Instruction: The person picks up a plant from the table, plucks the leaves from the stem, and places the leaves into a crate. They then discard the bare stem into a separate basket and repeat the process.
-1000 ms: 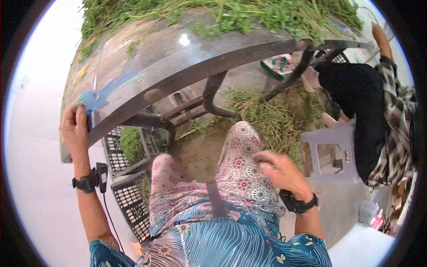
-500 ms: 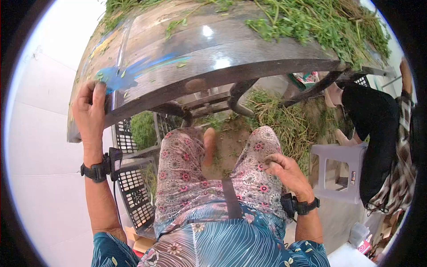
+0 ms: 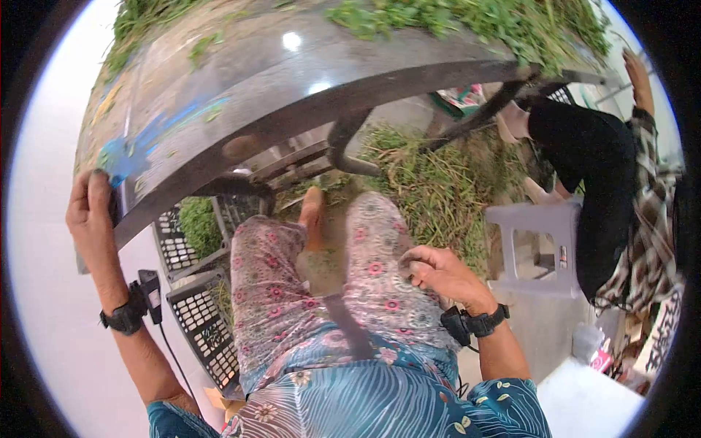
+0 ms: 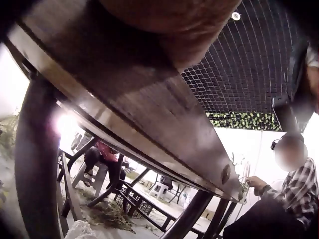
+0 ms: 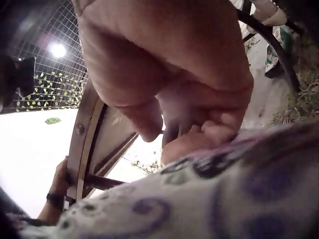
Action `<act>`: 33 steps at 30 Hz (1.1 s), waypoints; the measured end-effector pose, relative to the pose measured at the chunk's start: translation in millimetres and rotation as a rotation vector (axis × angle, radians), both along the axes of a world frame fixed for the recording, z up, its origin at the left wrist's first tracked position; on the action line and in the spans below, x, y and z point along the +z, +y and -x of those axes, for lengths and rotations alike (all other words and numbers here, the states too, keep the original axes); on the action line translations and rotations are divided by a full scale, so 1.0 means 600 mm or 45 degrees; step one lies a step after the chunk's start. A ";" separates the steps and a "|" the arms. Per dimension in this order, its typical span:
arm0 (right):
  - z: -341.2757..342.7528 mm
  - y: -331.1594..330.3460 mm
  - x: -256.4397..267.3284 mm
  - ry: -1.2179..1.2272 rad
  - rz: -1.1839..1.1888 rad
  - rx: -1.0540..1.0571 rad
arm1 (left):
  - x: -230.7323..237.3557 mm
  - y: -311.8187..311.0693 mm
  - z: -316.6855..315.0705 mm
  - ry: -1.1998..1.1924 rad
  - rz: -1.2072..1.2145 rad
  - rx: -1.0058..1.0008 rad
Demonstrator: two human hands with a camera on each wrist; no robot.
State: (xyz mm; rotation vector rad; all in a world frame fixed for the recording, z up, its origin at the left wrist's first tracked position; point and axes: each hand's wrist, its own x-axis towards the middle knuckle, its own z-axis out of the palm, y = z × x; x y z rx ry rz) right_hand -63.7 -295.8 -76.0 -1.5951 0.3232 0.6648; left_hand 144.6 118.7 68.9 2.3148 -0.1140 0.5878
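Observation:
At the left end of a dark wooden table (image 3: 292, 102), my left hand (image 3: 93, 226) grips the edge, its thumb near a blue paint mark (image 3: 120, 160). The left wrist view shows part of that hand (image 4: 184, 30) against the table's side (image 4: 149, 94). My right hand (image 3: 449, 277) rests on the thigh of the patterned trousers (image 3: 376, 255), fingers loosely curled and holding nothing. Close up in the right wrist view, the same hand (image 5: 174, 64) lies on the cloth (image 5: 239, 184). Green leafy stems (image 3: 438, 18) are heaped along the table's far side.
Below the table, cut stems (image 3: 431, 190) cover the floor, and black crates (image 3: 204, 321) stand at the left, one with greens (image 3: 201, 226). At the right, a person in dark trousers (image 3: 599, 146) sits by a grey plastic stool (image 3: 537, 241). A bare foot (image 3: 312, 212) shows below.
The head view has swung back after shifting at half a second ago. My left hand stays at the table edge and my right hand stays on the thigh. The foot between the knees has come into view.

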 end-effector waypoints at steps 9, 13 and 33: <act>0.106 -0.074 -0.116 0.288 0.157 -0.256 | -0.001 0.022 -0.024 0.125 0.171 0.002; 0.151 -0.064 -0.171 0.359 0.097 -0.250 | 0.003 0.007 -0.018 0.113 0.118 0.046; 0.244 -0.068 -0.313 0.689 0.003 -0.493 | 0.003 -0.011 -0.002 0.046 0.152 0.036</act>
